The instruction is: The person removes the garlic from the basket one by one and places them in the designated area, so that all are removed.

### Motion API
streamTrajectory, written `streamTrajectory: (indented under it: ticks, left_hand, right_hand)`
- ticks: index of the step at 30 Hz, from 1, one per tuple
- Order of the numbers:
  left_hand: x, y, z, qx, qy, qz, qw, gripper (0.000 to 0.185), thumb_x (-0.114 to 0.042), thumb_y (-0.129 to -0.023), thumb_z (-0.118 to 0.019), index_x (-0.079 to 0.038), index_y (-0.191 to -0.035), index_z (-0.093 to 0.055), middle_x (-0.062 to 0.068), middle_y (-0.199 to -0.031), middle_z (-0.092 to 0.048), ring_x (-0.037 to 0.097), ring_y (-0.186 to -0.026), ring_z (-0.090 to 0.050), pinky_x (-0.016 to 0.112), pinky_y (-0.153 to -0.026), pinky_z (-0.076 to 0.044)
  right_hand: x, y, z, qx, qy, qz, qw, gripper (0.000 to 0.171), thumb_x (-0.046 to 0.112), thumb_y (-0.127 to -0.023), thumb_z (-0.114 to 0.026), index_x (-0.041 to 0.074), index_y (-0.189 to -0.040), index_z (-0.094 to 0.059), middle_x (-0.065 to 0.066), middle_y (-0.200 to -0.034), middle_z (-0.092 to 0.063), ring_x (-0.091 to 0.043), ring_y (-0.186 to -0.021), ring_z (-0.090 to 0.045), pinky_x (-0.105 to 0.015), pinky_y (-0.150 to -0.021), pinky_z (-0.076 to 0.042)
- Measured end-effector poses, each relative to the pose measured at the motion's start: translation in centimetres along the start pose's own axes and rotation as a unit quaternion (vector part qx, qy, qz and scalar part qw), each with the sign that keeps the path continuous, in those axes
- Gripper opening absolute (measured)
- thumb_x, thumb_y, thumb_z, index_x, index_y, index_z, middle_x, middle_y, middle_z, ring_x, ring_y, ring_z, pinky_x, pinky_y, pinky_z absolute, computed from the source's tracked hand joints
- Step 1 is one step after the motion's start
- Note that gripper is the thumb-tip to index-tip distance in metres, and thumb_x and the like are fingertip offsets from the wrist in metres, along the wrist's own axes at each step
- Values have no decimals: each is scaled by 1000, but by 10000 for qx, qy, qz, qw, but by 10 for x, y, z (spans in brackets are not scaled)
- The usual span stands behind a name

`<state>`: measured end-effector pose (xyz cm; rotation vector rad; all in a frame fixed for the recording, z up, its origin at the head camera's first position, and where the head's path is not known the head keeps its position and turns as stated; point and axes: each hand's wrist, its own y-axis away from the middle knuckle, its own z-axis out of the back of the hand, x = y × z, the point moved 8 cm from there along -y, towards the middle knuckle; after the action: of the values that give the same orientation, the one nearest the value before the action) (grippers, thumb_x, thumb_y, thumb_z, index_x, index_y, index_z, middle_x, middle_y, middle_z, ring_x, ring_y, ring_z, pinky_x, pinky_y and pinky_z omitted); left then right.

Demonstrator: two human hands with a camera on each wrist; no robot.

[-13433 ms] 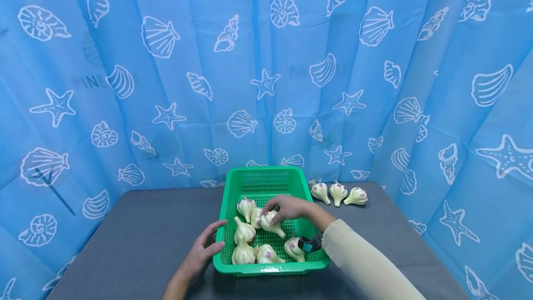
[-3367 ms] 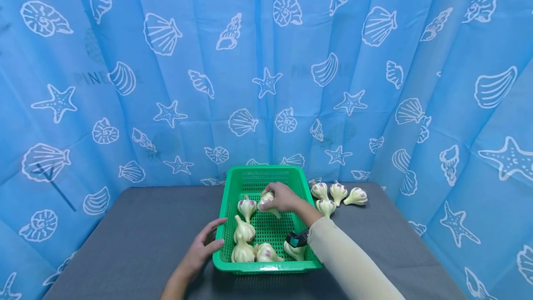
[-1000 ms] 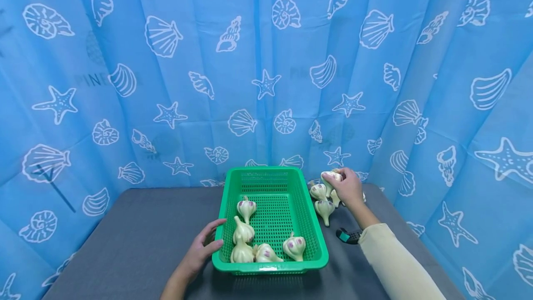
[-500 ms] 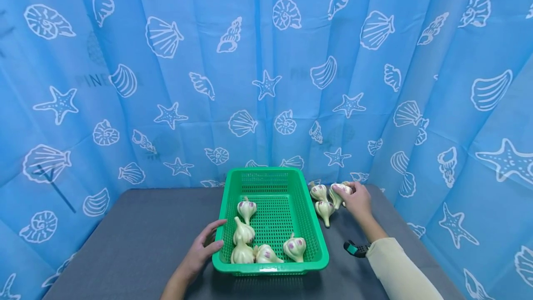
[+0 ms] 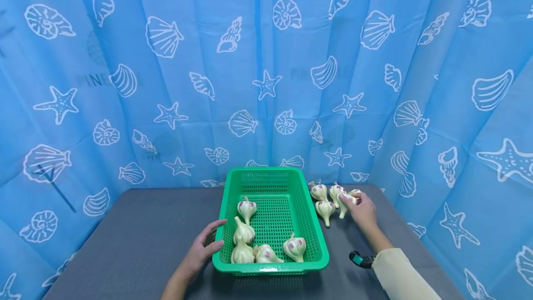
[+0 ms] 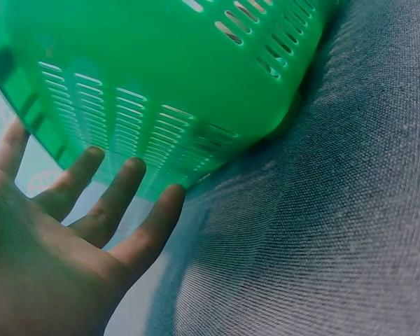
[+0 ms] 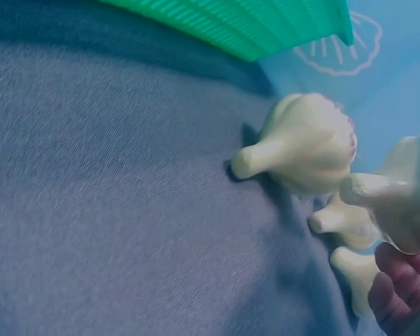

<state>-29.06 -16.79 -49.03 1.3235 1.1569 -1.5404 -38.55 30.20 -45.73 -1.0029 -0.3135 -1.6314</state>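
Note:
My right hand (image 5: 363, 211) pinches a white garlic bulb (image 5: 345, 203) with purple-tinged patches, low over the table right of the green basket (image 5: 324, 235). In the right wrist view the held garlic bulb (image 7: 402, 203) hangs stem toward the camera, fingertips (image 7: 399, 287) under it. Beside it lie other garlic bulbs (image 5: 325, 209), one partly hidden behind the hand. My left hand (image 5: 201, 250) is at the basket's left side, thumb and fingertips at the rim. Its fingers (image 6: 115, 199) are spread along the outer wall in the left wrist view. Several garlic bulbs (image 5: 294, 248) sit inside the basket, along the left and near sides.
A grey cloth (image 5: 158, 226) covers the table. Blue curtains (image 5: 266, 68) with white shell prints hang behind and at both sides. A black wrist strap (image 5: 361, 259) is by the right sleeve (image 5: 401, 272).
Two garlic bulbs have left the basket for the right side. In the last second my right hand lowered the held bulb toward the table and nearer me. My left hand stayed at the basket.

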Motion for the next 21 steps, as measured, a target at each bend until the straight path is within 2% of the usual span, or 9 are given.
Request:
streamTrajectory:
  ticks: [4, 12, 21]
  left_hand:
    - [-1, 0, -1, 66, 48, -59, 9999, 52, -13, -101, -50, -4, -149, -33, 27, -149, -29, 41, -130, -38, 38, -90, -46]
    - [-1, 1, -1, 101, 163, -87, 9998, 53, -12, -101, -49, -3, -150, -32, 28, -149, -27, 43, -130, -36, 37, -89, -47]
    - [-1, 1, -2, 45, 129, -9, 9999, 53, -13, -100, -50, -4, -149, -33, 27, -149, -28, 42, -130, -37, 39, -90, -47]
  right_hand:
    - [-7, 4, -2, 214, 27, -56, 9998, 56, 43, -89, -69, -4, -116, -56, -15, -91, -55, -28, -83, -50, -38, -71, -40]
    - [-15, 9, -9, 594, 55, -198, 9980, 63, 48, -89, -67, -5, -119, -51, -24, -105, -56, -35, -94, -53, -46, -78, -41]
    - [-21, 12, -10, 592, 129, -302, 9977, 59, 44, -89, -68, -7, -116, -52, -26, -103, -59, -39, -95, -55, -49, -80, -42]
